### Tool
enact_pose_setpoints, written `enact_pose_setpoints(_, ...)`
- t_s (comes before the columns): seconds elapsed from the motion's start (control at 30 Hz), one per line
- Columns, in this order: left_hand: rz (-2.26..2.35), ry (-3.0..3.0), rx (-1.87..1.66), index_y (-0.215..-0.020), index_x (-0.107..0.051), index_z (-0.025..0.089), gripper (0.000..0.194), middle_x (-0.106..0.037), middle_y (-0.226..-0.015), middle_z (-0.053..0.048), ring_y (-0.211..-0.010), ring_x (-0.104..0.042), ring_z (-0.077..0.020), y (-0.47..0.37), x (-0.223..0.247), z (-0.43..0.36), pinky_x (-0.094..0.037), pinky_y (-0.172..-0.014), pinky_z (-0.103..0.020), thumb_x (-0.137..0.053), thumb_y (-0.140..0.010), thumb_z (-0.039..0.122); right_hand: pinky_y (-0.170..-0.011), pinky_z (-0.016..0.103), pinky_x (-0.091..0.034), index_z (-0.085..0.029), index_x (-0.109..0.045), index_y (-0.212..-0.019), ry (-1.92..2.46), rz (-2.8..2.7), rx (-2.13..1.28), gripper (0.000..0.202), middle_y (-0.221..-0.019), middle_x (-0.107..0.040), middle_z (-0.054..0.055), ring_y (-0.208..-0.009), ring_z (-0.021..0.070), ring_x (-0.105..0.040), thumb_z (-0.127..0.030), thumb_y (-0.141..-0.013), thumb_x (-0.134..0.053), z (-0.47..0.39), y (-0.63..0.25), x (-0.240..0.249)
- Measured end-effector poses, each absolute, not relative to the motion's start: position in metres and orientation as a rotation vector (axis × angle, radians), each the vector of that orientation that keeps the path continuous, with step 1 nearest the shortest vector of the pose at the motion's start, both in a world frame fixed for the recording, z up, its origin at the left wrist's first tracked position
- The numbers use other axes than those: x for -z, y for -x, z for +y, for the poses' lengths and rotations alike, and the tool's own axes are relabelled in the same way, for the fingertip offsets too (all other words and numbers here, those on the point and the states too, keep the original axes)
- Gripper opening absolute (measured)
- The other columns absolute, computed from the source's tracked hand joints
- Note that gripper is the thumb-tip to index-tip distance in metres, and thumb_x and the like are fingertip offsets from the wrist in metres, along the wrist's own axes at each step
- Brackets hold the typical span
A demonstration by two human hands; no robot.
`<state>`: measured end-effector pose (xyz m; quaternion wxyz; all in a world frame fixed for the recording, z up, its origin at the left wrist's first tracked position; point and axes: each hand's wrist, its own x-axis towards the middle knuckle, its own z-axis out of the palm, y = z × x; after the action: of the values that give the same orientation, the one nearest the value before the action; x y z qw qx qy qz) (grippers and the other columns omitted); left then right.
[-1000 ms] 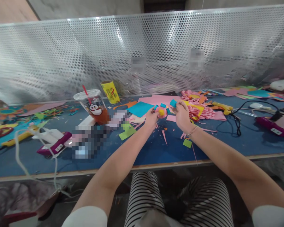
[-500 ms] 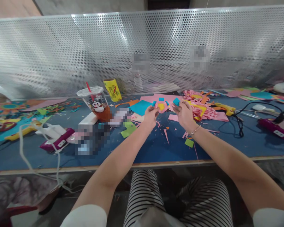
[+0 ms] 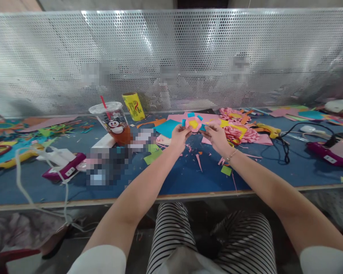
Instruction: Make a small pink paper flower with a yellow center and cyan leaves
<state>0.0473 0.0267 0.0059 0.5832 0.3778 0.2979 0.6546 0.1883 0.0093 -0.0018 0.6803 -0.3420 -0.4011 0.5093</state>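
Above the blue table, a pink paper flower (image 3: 194, 124) with a yellow centre and several blue paper pieces round its edge is pinched at its lower left by my left hand (image 3: 180, 137). My right hand (image 3: 216, 137) has its fingers closed on a small blue paper piece (image 3: 202, 127), which meets the flower's right side. Its fingertips partly cover that piece. Beyond the hands lies a larger blue paper sheet (image 3: 168, 128), and small pink scraps are scattered beneath them.
A lidded drink cup (image 3: 114, 123) and a yellow can (image 3: 134, 107) stand left of centre. Purple power strips (image 3: 64, 167) lie at both sides with cables. Fringed pink paper (image 3: 247, 135) and a yellow glue gun (image 3: 270, 130) are at right. A perforated metal screen (image 3: 148, 57) rises behind.
My right hand has moved left with the blue piece, from apart from the flower to against its right side. The flower has turned a little. The whole view has shifted slightly.
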Motion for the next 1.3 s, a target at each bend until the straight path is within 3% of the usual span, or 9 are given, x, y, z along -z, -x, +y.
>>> enact_pose_setpoints(0.9, 0.733, -0.898, -1.536, -0.065, -0.041, 0.018, 0.043, -0.048, -0.058, 0.007, -0.054, -0.053, -0.0071, -0.05, -0.003, 0.024, -0.046, -0.064, -0.025, -0.079, -0.045, 0.021, -0.078, 0.026, -0.05, -0.021, -0.06, -0.074, 0.585, -0.992, -1.297, 0.02, -0.076, -0.062, -0.004, -0.074, 0.0088, -0.06, -0.02, -0.059, -0.073, 0.002, -0.187, 0.001)
enact_pose_setpoints(1.3, 0.754, -0.953, -1.517, -0.065, -0.045, 0.016, 0.035, -0.051, -0.059, 0.005, -0.058, -0.055, -0.0089, -0.05, -0.003, 0.023, -0.048, -0.067, -0.027, -0.077, -0.05, 0.02, -0.073, 0.023, -0.049, -0.021, -0.058, -0.074, 0.594, -1.017, -1.285, 0.026, -0.074, -0.058, -0.006, -0.071, 0.007, -0.056, -0.022, -0.055, -0.076, -0.002, -0.183, -0.004)
